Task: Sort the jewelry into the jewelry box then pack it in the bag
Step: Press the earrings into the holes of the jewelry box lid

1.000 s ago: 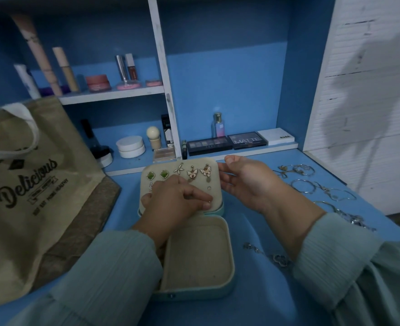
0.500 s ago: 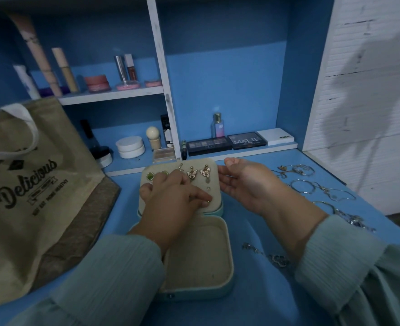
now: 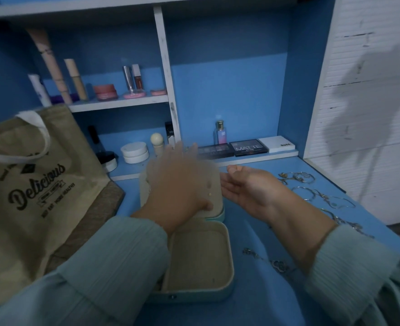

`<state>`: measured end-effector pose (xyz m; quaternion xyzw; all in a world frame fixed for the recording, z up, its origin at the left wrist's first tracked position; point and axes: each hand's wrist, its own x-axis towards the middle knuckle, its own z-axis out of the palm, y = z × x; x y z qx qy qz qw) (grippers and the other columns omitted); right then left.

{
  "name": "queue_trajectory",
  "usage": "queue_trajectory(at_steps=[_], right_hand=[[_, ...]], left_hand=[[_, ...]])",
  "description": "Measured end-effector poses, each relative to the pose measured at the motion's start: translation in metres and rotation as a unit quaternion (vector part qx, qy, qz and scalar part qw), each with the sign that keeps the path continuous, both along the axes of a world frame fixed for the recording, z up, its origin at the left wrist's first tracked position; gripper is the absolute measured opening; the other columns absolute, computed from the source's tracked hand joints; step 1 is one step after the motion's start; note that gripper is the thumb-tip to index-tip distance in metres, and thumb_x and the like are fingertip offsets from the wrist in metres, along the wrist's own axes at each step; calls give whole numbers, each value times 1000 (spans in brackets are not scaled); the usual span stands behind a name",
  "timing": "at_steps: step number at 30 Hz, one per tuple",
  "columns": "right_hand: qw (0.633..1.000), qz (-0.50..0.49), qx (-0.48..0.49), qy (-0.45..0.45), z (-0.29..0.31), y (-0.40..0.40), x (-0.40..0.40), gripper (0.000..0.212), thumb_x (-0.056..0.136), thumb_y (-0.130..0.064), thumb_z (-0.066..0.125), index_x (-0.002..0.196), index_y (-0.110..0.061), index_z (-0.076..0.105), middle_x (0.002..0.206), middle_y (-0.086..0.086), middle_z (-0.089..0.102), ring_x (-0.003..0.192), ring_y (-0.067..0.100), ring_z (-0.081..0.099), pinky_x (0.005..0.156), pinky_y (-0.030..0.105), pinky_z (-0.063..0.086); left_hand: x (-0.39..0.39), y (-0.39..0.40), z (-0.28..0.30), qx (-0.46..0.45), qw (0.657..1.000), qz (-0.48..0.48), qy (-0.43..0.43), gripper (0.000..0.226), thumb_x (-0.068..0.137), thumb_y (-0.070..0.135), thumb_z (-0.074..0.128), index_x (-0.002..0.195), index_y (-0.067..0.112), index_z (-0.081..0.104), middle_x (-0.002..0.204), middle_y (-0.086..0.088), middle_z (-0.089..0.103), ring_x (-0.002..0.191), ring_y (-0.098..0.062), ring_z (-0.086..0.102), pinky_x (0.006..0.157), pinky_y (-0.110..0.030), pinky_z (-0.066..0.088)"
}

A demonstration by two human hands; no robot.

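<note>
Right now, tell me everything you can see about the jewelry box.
The jewelry box lies open on the blue desk, pale teal outside, beige fabric-like lining inside. Its near half shows a bare tray with a small front clasp. The upright half is mostly hidden by the blurred left hand; the right hand hovers open beside its right edge.

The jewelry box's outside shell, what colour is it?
Light teal on the jewelry box, clearest in the head view.

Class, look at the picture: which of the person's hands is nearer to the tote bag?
Left. The left hand hovers, blurred, over the open jewelry box beside the tote bag; the right hand lies beyond the box.
</note>
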<state>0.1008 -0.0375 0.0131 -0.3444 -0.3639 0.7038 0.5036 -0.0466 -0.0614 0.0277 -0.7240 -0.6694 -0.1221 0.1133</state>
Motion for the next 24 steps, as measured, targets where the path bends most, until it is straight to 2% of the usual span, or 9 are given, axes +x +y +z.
queue_trajectory(at_steps=[2,5,7,9,12,15,19,24], right_hand=[[1000,6,-3,5,1,-2,2,11,97,-7,42,92,-6,51,97,15,64,91,22,63,81,30,52],[1000,4,-4,3,3,-4,3,8,95,-5,47,89,-5,53,90,14,65,85,21,63,79,31,54],[1000,-6,-1,-17,3,-3,4,11,93,-3,49,83,-6,53,84,13,64,78,20,63,76,31,55],[996,-15,21,-83,1,-2,4,16,90,0,52,76,-7,53,79,13,61,73,18,60,71,28,57],[976,4,68,-208,-3,-1,8,16,86,1,58,73,-7,55,72,11,60,67,15,57,63,23,57],[960,47,96,-258,-6,-2,10,15,83,2,62,72,-7,58,69,9,62,65,16,60,64,23,57],[951,95,116,-270,-8,-1,9,15,80,8,62,74,-5,63,72,10,67,70,20,64,70,27,58],[953,131,119,-244,-8,0,11,14,80,11,60,81,-2,65,75,9,69,71,20,66,76,30,57]], left_hand=[[0,2,1,-6,1000,-9,26,118,67,62,67,147,25,-11,153,0,4,143,-20,-1,111,-51,-7],[-1,-2,0,29,999,-25,25,104,64,62,69,145,27,13,143,0,24,137,-20,17,112,-49,-5],[-4,-5,-9,134,989,-52,43,97,53,60,77,133,22,37,130,-4,43,125,-24,36,110,-51,8],[-9,-6,-21,235,967,-79,50,93,40,56,84,115,17,46,109,-9,56,106,-25,43,104,-50,18],[-10,-10,-36,313,942,-115,48,84,45,46,84,110,16,41,108,-6,43,100,-24,37,101,-48,15],[-11,-17,-39,348,926,-135,54,76,53,43,80,111,15,40,106,-5,34,99,-25,36,100,-48,16],[-13,-18,-44,361,921,-141,46,69,60,43,74,112,13,40,106,-6,34,99,-26,36,100,-48,17],[-14,-18,-48,367,919,-139,39,54,71,47,53,112,16,39,108,-4,34,99,-25,37,100,-48,18]])
